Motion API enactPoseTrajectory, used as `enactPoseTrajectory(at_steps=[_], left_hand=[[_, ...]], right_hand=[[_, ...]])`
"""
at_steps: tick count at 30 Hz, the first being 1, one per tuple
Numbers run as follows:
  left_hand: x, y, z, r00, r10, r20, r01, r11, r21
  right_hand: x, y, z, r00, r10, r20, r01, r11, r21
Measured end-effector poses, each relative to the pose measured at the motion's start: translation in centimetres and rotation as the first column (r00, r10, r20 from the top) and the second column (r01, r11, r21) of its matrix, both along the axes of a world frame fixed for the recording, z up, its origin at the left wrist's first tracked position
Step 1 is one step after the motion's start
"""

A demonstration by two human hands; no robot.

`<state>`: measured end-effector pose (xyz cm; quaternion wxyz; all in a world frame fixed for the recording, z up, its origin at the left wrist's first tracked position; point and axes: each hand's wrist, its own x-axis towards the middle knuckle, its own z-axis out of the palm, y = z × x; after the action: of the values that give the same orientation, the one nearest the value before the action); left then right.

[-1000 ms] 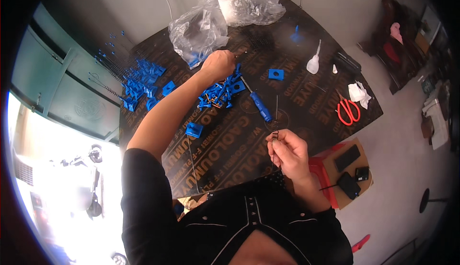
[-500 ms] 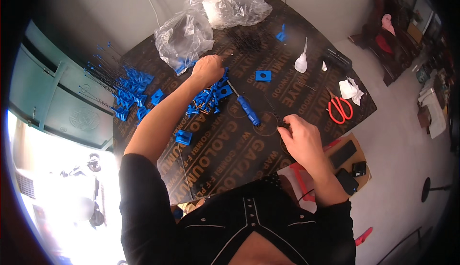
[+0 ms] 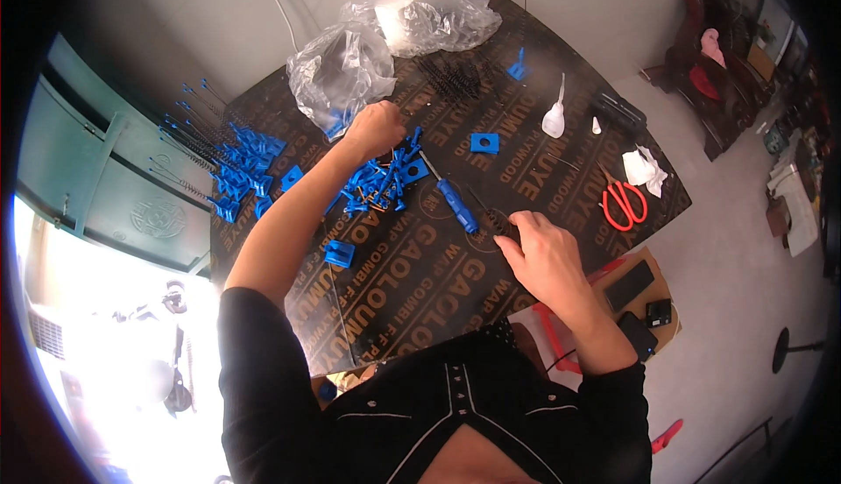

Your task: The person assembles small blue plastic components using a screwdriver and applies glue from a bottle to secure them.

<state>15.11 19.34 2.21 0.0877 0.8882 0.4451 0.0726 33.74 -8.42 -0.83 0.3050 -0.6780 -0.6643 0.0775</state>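
The left hand (image 3: 377,127) was stretched out to the far side of the board, closed into a loose fist above the heap of small blue plastic parts (image 3: 383,184); whether it actually had one pinched inside I could not tell, since only the back of the knuckles showed. The right hand (image 3: 543,252) stayed close to the body, fingers curled down onto the board, their tips pinched on something small and dark beside a thin black bristly brush (image 3: 487,212). It looked like a grip for fine work, though the item itself was too small to make out.

Between the two hands lay a blue-handled screwdriver (image 3: 457,204), within easy reach of either. A single blue block (image 3: 339,253) sat alone near the left forearm, and another (image 3: 484,142) farther out. Off to the left, finished-looking blue pieces with wire stems (image 3: 226,162) were ranged along the edge of the dark plywood board (image 3: 438,291), seemingly set aside in a batch. Crumpled clear plastic bags (image 3: 342,68) sat at the far end, red-handled scissors (image 3: 623,204) and a small white squeeze bottle (image 3: 554,118) to the right.
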Motion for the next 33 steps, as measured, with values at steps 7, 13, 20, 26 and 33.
enactPoseTrajectory(at_steps=[7,13,20,26,33], left_hand=[[0.9,-0.9,-0.6,1.000,0.001,-0.010,0.000,0.998,0.062],[0.9,-0.8,-1.5,0.999,-0.001,-0.046,0.005,0.997,0.077],[0.9,-0.9,-1.5,0.994,0.006,-0.109,0.005,0.995,0.097],[0.8,-4.4,2.6,0.996,0.008,0.090,-0.015,0.996,0.083],[-2.6,-13.1,6.0,0.912,-0.054,0.406,0.057,0.998,0.005]], right_hand=[[0.5,-0.4,-0.5,0.990,0.018,-0.139,0.001,0.991,0.136],[0.6,-0.6,-0.6,0.983,0.028,-0.182,0.004,0.985,0.170],[0.8,-0.5,-1.0,0.967,0.035,-0.251,0.023,0.974,0.224],[2.8,0.2,-0.3,0.897,0.033,-0.441,0.058,0.979,0.193],[7.6,4.7,-0.2,0.962,-0.191,-0.194,0.228,0.955,0.189]])
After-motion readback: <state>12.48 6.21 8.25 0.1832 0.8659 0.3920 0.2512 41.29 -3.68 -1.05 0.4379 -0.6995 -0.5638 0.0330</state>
